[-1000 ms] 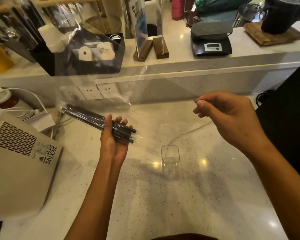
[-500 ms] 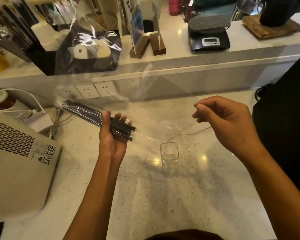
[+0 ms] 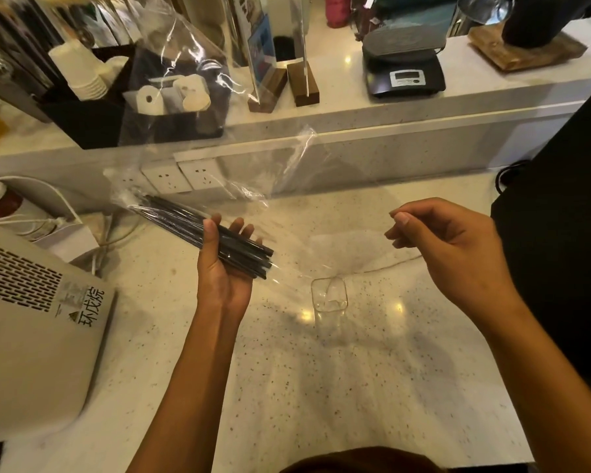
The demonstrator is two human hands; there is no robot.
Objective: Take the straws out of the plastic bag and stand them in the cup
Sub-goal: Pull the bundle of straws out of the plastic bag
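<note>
A bundle of black straws (image 3: 185,221) lies across my left hand (image 3: 224,268), which grips it palm up with thumb and fingers curled round it. The straws sit inside a large clear plastic bag (image 3: 287,172) that stretches up and to the right. My right hand (image 3: 454,247) pinches the bag's far edge between thumb and forefinger, pulling it taut. A small clear square cup (image 3: 329,299) stands upright on the pale speckled counter (image 3: 287,387), below the bag and between my hands. The cup holds nothing.
A beige vented machine (image 3: 31,329) fills the left edge, with white cables (image 3: 65,206) behind it. The raised shelf behind holds a black organiser (image 3: 93,121) with paper cups, acrylic sign stands (image 3: 302,83) and a black scale (image 3: 405,75). Wall sockets (image 3: 181,175) sit below the shelf.
Both hands and the bag stayed nearly in place. My right hand has drifted slightly down and right, keeping the plastic stretched.
</note>
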